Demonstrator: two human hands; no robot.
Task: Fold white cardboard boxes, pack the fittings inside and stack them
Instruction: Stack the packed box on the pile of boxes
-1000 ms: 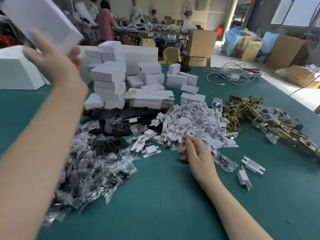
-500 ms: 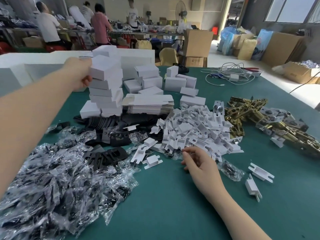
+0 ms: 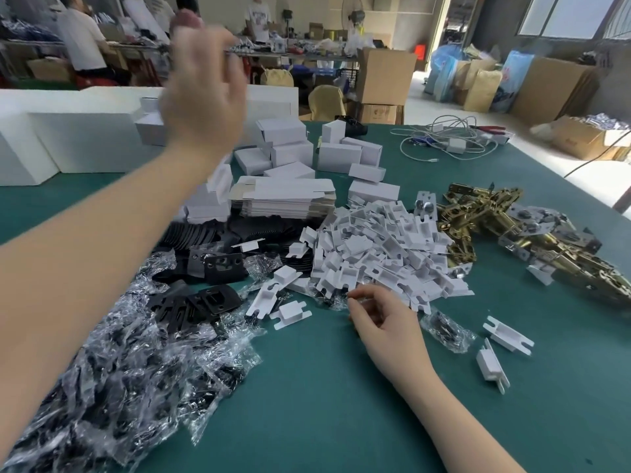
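My left hand (image 3: 205,93) hangs blurred in the air above the stack of folded white boxes (image 3: 208,199), fingers spread, holding nothing. My right hand (image 3: 382,319) rests on the green table (image 3: 324,404) at the near edge of the heap of white plastic fittings (image 3: 382,254), fingers loosely curled; I cannot tell whether they pinch a piece. A pile of flat, unfolded white box blanks (image 3: 283,199) lies behind the fittings. More folded white boxes (image 3: 341,155) stand further back.
Black parts in clear plastic bags (image 3: 129,353) cover the near left. Brass hinges (image 3: 505,230) lie at the right, with two loose white fittings (image 3: 502,349) nearer. Large white blocks (image 3: 68,138) stand at the far left, cables (image 3: 447,141) at the back. People work behind.
My left hand set a white box on the stack, let go and rose to the right. My right hand stayed at the heap's edge.
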